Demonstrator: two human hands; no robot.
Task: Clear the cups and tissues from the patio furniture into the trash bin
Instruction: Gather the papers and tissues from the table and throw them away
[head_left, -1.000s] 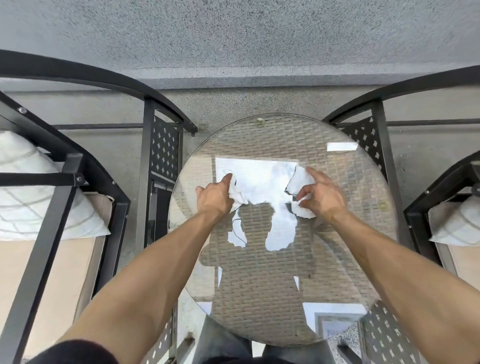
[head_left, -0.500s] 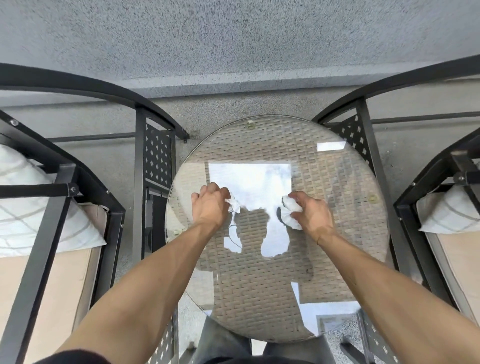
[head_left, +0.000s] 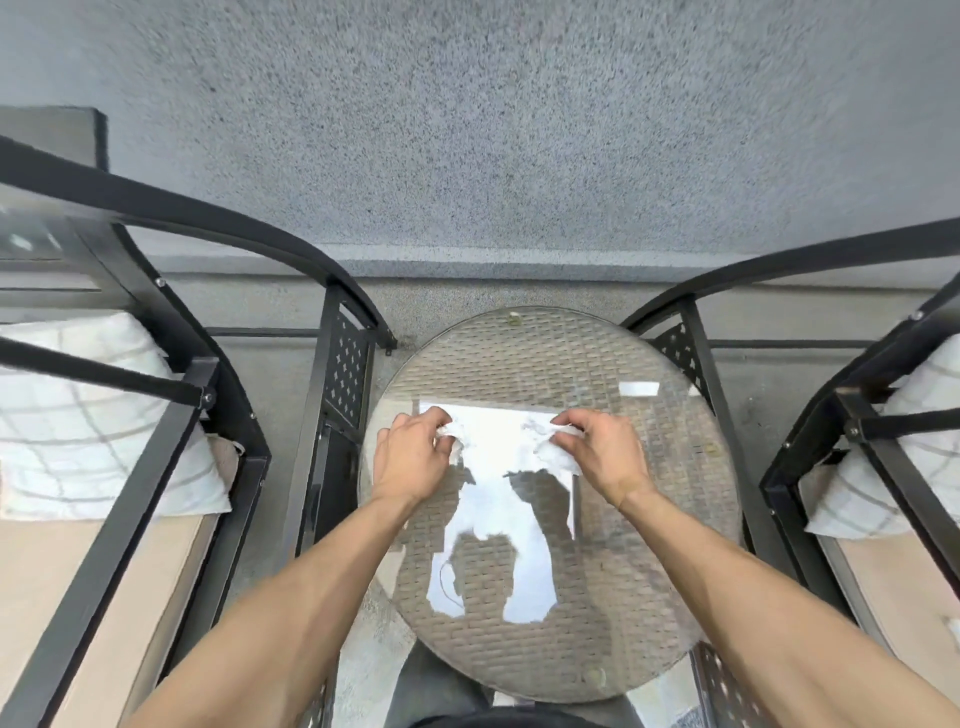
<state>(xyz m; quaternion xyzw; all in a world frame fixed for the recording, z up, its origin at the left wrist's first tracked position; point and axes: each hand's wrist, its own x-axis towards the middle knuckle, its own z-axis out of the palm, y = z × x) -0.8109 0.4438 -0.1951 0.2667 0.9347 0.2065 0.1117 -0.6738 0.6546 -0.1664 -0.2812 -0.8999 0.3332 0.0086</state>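
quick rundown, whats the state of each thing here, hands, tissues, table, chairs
left hand: closed around a crumpled tissue
right hand: fingers pinching a second crumpled tissue
glass table top: no cups on it, reflecting bright sky and the person's outline
left chair: unoccupied, checked pillow against its back
right chair: unoccupied, pillow on it

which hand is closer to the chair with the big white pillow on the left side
Left. The left hand, gripping a tissue, is over the table's left part, next to that chair. The right hand is past the table's middle, farther away.
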